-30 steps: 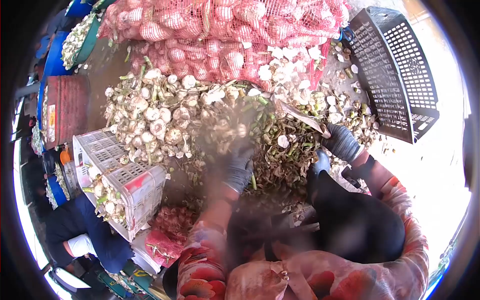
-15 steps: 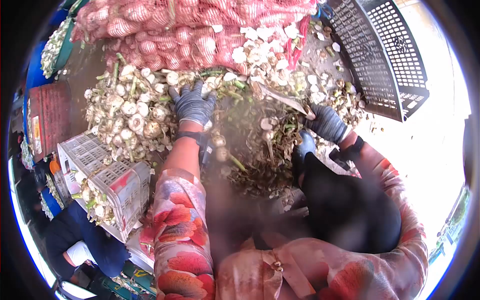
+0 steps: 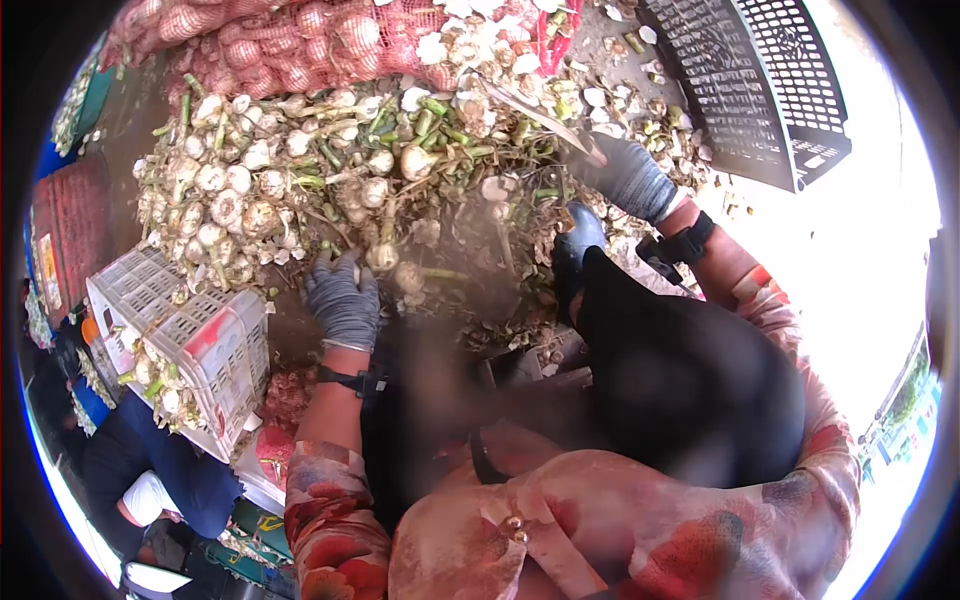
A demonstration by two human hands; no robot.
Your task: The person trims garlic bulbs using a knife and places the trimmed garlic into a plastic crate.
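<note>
My left hand, in a grey glove, is at the near edge of a heap of garlic bulbs with stems. Its fingers are curled round a garlic, mostly hidden by them. In my right hand, gloved too, is the near end of a long, flat, blade-like tool, which points up and left over the heap's right side. Several loose bulbs with stems lie between my hands, over dirt and dry leaves.
Pink net sacks of garlic lie beyond the heap. A black crate stands at the upper right, a white crate with garlic at the left. My boot is below my right hand. Another person bends at the lower left.
My left hand reached spread over the heap, then came back toward me and its fingers curled. The view has shifted, so the sacks and crates sit higher and further left. My right hand keeps the tool.
</note>
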